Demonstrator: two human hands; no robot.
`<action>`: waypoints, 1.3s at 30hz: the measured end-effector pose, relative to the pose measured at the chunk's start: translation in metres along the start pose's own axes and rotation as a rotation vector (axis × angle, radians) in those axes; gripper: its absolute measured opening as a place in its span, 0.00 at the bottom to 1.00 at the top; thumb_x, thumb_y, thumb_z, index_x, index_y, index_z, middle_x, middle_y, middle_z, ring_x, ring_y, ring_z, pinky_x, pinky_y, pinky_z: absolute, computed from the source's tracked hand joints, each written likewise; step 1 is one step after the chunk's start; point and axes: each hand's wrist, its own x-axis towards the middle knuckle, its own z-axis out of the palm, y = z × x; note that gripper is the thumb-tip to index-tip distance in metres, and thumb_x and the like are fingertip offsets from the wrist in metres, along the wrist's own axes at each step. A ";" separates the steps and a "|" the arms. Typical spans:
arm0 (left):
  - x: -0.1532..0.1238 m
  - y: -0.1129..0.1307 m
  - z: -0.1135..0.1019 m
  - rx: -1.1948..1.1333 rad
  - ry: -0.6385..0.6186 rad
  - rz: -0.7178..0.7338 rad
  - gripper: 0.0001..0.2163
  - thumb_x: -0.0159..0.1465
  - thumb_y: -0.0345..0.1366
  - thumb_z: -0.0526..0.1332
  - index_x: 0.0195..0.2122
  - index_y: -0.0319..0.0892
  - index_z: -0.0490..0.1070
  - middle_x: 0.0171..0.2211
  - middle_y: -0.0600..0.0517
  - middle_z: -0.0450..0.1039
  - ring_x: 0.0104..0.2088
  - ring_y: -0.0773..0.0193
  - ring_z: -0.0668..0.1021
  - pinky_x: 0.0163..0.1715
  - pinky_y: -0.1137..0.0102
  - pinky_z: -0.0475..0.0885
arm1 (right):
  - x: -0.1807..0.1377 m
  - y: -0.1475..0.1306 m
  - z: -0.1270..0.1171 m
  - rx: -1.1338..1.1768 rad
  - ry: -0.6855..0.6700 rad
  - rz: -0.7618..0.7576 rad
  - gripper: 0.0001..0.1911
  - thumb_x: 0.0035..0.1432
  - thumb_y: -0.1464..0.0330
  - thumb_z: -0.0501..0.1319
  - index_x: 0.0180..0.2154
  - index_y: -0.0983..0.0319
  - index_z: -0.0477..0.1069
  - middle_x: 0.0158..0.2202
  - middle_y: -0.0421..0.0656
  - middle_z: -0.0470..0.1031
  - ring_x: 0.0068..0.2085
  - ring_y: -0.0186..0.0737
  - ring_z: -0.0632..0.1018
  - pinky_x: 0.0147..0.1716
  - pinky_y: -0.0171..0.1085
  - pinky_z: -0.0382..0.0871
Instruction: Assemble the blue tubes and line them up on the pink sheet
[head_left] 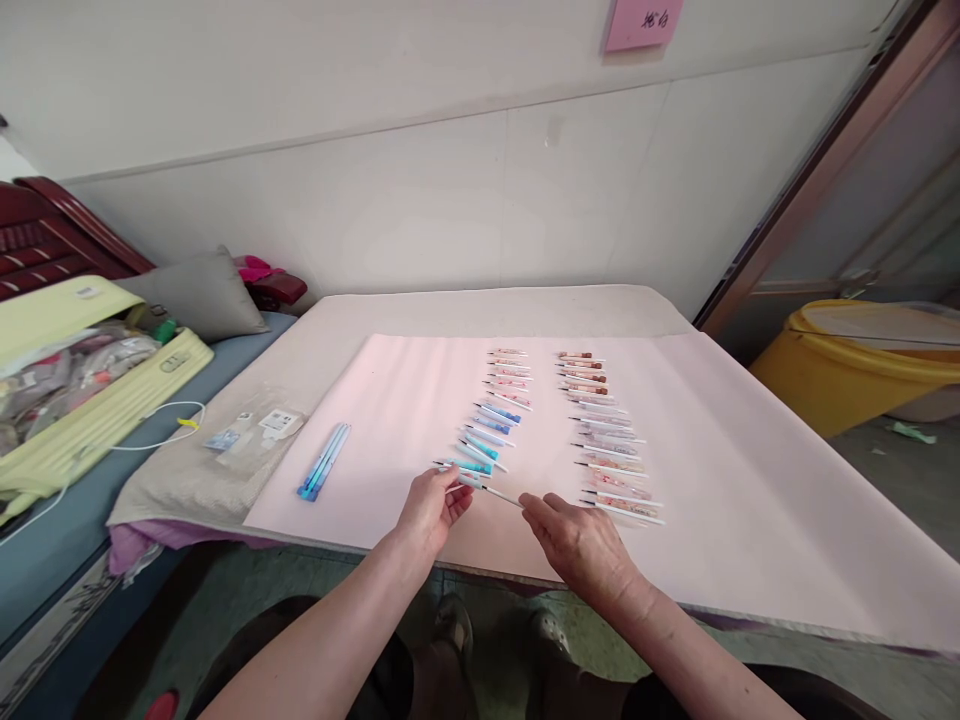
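My left hand [435,508] pinches a pen [470,481] with a pale body, just above the table's near edge. From its dark end a thin white stick [504,496] runs to my right hand [577,535], whose fingers close around the other end. Whether the stick is a refill or a cap I cannot tell. Just beyond my left hand lies a column of pens with pink, blue and teal [480,467] patterned parts. A second column, with brown, clear and reddish pens [619,508], lies beyond my right hand.
Several blue pens [324,462] lie together at the left on the pink sheet [405,400]. Clear plastic bags [262,430] rest farther left, near a yellow case [157,375] of packets. A yellow bin [847,370] stands at the right, below the wall.
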 end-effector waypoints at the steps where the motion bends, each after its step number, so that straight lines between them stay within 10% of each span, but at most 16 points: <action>1: -0.001 -0.002 0.001 0.003 -0.012 -0.004 0.06 0.53 0.31 0.63 0.32 0.37 0.69 0.28 0.47 0.74 0.25 0.67 0.76 0.26 0.72 0.72 | -0.001 0.000 0.000 -0.031 0.009 -0.014 0.13 0.62 0.69 0.47 0.44 0.55 0.67 0.27 0.39 0.71 0.23 0.33 0.70 0.21 0.36 0.43; 18: 0.001 0.003 0.000 -0.094 0.015 -0.014 0.02 0.56 0.28 0.58 0.29 0.34 0.68 0.23 0.48 0.72 0.22 0.69 0.74 0.23 0.74 0.71 | -0.008 0.007 -0.008 -0.094 0.194 -0.057 0.14 0.58 0.73 0.52 0.44 0.56 0.69 0.25 0.40 0.69 0.23 0.34 0.68 0.22 0.36 0.47; 30: -0.016 -0.017 0.009 0.028 -0.256 -0.092 0.08 0.53 0.34 0.64 0.32 0.38 0.68 0.34 0.47 0.74 0.29 0.68 0.76 0.31 0.74 0.70 | 0.007 -0.001 0.002 0.916 0.047 0.263 0.15 0.57 0.66 0.49 0.38 0.59 0.74 0.37 0.43 0.76 0.39 0.42 0.74 0.38 0.36 0.65; 39: -0.028 -0.035 0.015 -0.009 -0.274 -0.149 0.07 0.50 0.29 0.64 0.28 0.39 0.65 0.25 0.53 0.69 0.27 0.70 0.74 0.32 0.72 0.70 | 0.006 -0.018 0.006 0.994 0.011 0.301 0.12 0.54 0.68 0.52 0.34 0.61 0.74 0.31 0.42 0.76 0.33 0.39 0.73 0.33 0.33 0.64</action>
